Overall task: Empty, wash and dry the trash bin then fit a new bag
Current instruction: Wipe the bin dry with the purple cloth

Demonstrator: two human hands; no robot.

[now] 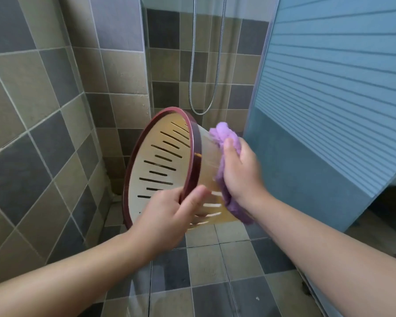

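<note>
Left hand grip on trash bin rim, right hand clutching purple cloth.

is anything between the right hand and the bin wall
Yes: the purple cloth sits between the right hand and the outer wall of the bin. The left hand grips the rim bare.

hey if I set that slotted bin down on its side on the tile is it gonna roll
Probably. The bin has a round rim and tapered wall, so it would likely curve in an arc. It looks light: the left hand alone holds it up by the rim.
</note>
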